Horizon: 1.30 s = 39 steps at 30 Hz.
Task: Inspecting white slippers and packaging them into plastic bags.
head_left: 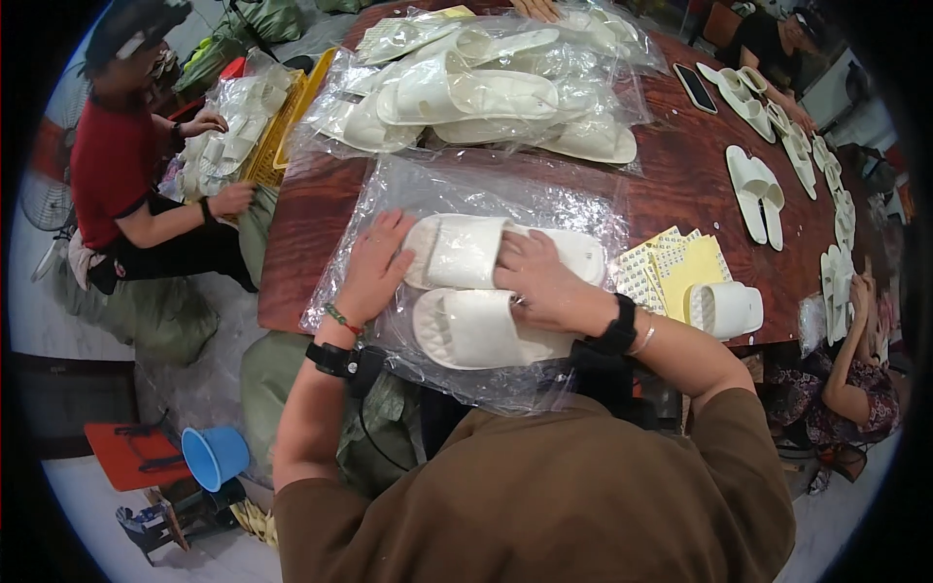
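Note:
A pair of white slippers lies side by side on a clear plastic bag at the table's near edge, toes to the left. My left hand is open, its fingers flat on the plastic and touching the toe of the far slipper. My right hand rests over the pair by the rear edges of the straps. Its fingers are spread over the far slipper, and its thumb is by the near slipper. Whether the plastic lies over or only under the slippers is hard to tell.
Bagged white slippers are piled at the table's far side. Yellow sticker sheets and a single slipper lie to the right. Further off are a phone, more slippers, a yellow crate and several people at work.

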Tool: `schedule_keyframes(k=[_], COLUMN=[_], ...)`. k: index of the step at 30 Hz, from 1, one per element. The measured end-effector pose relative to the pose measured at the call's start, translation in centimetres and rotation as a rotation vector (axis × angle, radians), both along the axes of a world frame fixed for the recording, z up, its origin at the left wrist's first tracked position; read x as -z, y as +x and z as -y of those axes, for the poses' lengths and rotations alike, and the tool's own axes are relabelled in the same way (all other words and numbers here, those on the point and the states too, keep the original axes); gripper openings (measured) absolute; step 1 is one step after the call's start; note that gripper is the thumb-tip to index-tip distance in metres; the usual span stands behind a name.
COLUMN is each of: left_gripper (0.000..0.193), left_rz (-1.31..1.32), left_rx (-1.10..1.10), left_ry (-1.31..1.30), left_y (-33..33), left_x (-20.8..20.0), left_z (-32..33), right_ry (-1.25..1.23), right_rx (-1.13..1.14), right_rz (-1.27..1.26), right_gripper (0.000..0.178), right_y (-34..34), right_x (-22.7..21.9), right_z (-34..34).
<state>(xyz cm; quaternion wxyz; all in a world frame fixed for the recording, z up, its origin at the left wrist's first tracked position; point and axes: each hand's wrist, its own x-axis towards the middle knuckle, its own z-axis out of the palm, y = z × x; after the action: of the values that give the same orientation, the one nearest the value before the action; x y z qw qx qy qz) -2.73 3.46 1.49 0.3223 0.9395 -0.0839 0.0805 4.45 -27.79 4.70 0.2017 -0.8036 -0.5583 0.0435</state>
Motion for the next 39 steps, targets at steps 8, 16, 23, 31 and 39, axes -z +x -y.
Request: schedule_keyframes(k=[8,16,23,31,39], left_gripper=[0.094,0.1,0.066,0.062,0.07], left_rz=[-0.049,-0.01,0.043,-0.195,0.03], left_rx=[-0.101,-0.128,-0.089,-0.058,-0.08], left_ry=[0.444,0.461,0.293,-1.437,0.074], left_y=[0.2,0.4,1.1,0.8,0.7], left_x=[-0.9,0.1,2.6,-1.1,-4.5], left_z=[2.8,3.3,0.4,-0.7,1.8], right_ry=[-0.063,0.275,0.708,-0.264,-0.184], right_rx=[0.14,0.545,0.343,0.24,0.212], right_rz=[-0.059,-0.385,-0.818,0.102,0.075], right_gripper=[0.045,0.042,0.041,0.082,0.083], right_y=[2.7,2.2,1.3,-1.1,-0.4], right_x=[-6.4,-17.8,-14.4,1.1,0.7], right_z=[10.6,13.3,2.1,-4.2,-3.5])
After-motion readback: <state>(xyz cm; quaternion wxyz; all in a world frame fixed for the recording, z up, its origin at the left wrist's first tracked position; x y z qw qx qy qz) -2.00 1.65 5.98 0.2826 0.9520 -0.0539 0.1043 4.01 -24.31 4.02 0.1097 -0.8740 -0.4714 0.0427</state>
